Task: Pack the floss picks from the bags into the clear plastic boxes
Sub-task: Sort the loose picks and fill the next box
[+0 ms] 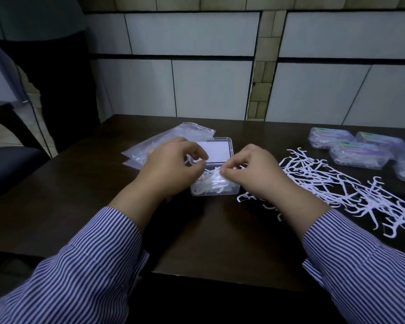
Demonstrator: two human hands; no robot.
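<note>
As empty bags (164,142) lie at ten o'clock, the left hand (171,166) pinches a floss pick (193,160) and the right hand (250,170) pinches more above the open box (216,183), filling apparently under way; next, settling them flat. Loose picks (337,183) wait at three o'clock.

A small clear box (216,191) is sitting open in the middle of the counter (80,195), with white floss picks (211,183) lying in it. More white picks (337,185) are lying in a messy heap to its right. Flat clear bags (164,141) are lying behind it on the left, and four shut, filled boxes (360,148) are sitting far right.
</note>
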